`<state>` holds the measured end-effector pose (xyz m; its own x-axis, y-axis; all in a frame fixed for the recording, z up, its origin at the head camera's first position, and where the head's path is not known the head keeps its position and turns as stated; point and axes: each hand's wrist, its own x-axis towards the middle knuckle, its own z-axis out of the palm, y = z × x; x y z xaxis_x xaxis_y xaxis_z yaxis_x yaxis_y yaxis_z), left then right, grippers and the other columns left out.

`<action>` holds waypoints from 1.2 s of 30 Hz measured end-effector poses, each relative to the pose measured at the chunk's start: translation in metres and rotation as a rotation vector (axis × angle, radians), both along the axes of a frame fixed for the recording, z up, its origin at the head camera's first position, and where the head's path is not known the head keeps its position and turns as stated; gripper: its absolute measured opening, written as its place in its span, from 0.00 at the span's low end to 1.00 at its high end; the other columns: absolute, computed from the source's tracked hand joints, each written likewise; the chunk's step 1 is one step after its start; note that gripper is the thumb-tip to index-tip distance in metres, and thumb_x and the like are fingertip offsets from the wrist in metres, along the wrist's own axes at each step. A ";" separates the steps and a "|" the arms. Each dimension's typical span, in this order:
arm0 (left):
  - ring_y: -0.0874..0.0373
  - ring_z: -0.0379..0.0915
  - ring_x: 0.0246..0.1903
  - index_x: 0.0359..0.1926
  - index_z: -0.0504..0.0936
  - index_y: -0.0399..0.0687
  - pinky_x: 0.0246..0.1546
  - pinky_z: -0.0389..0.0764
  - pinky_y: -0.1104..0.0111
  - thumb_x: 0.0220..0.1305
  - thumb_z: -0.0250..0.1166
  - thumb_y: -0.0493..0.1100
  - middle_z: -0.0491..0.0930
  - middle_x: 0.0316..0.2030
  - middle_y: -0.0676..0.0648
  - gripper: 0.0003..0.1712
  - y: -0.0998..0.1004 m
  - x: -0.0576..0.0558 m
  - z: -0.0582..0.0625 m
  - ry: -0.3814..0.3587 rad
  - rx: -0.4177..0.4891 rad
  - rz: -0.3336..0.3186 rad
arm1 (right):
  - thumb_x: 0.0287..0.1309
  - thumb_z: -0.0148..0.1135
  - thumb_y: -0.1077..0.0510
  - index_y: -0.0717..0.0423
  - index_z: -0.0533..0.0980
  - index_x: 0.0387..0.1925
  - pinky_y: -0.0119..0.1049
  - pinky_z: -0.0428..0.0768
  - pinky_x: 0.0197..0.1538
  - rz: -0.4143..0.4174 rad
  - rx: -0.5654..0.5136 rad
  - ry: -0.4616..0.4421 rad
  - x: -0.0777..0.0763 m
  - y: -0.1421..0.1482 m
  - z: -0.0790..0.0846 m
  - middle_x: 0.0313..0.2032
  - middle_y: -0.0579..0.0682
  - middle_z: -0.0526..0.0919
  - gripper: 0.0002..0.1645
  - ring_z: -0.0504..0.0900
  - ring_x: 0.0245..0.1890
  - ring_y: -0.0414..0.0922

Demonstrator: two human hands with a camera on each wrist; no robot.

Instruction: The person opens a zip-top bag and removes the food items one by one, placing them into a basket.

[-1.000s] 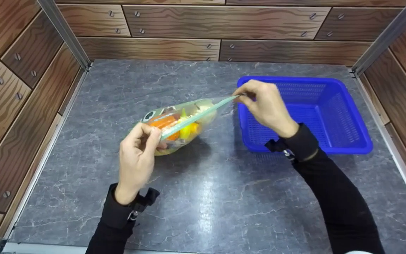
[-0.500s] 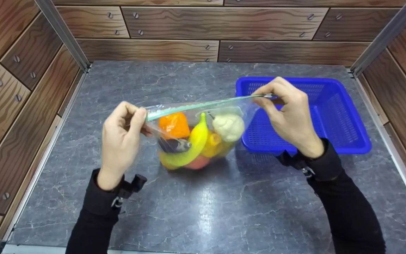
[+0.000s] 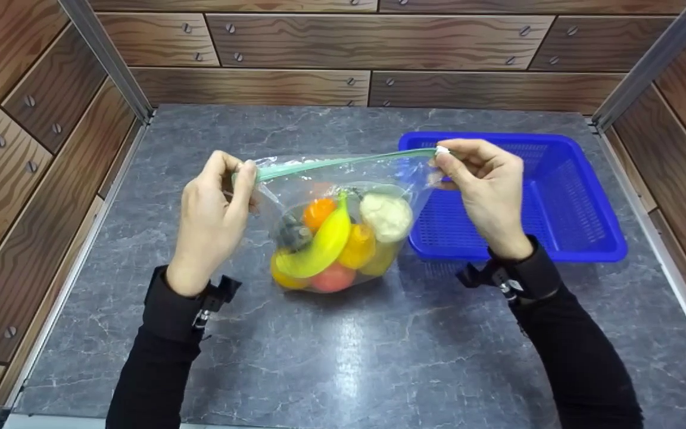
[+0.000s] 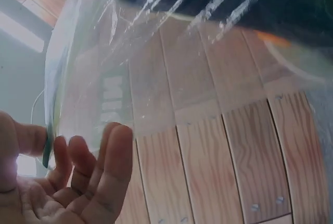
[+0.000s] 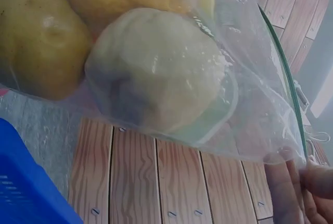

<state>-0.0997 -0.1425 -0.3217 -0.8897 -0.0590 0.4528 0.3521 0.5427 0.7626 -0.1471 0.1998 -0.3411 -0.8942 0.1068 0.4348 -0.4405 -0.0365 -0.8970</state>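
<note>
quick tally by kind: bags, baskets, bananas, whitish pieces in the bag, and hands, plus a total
Bags: 1, the clear bag
Baskets: 1, the blue basket
Bananas: 1, the banana in the bag
Whitish pieces: 1, the whitish lump
Hands: 2, left hand and right hand
Total: 6

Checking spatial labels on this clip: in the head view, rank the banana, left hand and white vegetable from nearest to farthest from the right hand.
From the right hand:
1. White vegetable: right part of the bag.
2. Banana: around the middle of the contents.
3. Left hand: pinching the green-edged opening's left end.
</note>
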 end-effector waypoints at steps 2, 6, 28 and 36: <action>0.56 0.79 0.35 0.45 0.76 0.39 0.38 0.78 0.73 0.79 0.61 0.46 0.82 0.36 0.43 0.13 0.001 0.001 0.002 -0.012 -0.031 0.039 | 0.63 0.73 0.68 0.67 0.87 0.42 0.36 0.89 0.32 -0.027 -0.007 -0.010 -0.001 -0.002 -0.001 0.29 0.49 0.92 0.07 0.90 0.25 0.39; 0.46 0.72 0.52 0.57 0.75 0.34 0.57 0.74 0.61 0.72 0.69 0.55 0.76 0.50 0.37 0.29 0.009 0.006 0.006 0.060 -0.113 0.087 | 0.60 0.75 0.67 0.66 0.87 0.38 0.36 0.88 0.31 -0.070 -0.023 -0.030 -0.002 -0.008 -0.002 0.28 0.49 0.92 0.05 0.90 0.23 0.39; 0.46 0.80 0.43 0.64 0.78 0.34 0.46 0.84 0.58 0.76 0.65 0.49 0.83 0.50 0.38 0.26 0.128 -0.011 0.038 0.195 -0.513 -0.451 | 0.63 0.71 0.70 0.72 0.87 0.38 0.33 0.88 0.31 -0.065 0.016 0.096 0.003 -0.020 -0.002 0.30 0.44 0.93 0.05 0.89 0.25 0.35; 0.45 0.80 0.41 0.65 0.78 0.35 0.44 0.82 0.56 0.79 0.62 0.49 0.85 0.51 0.36 0.25 0.139 -0.025 0.044 0.090 -0.580 -0.485 | 0.64 0.70 0.68 0.69 0.86 0.37 0.35 0.89 0.34 -0.001 0.019 0.140 0.009 -0.017 -0.004 0.32 0.45 0.93 0.04 0.91 0.29 0.38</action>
<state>-0.1248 -0.0036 -0.2773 -0.7132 0.5991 0.3640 0.7009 0.6163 0.3591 -0.1385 0.1832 -0.3455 -0.8247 0.0978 0.5571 -0.5612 -0.0194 -0.8274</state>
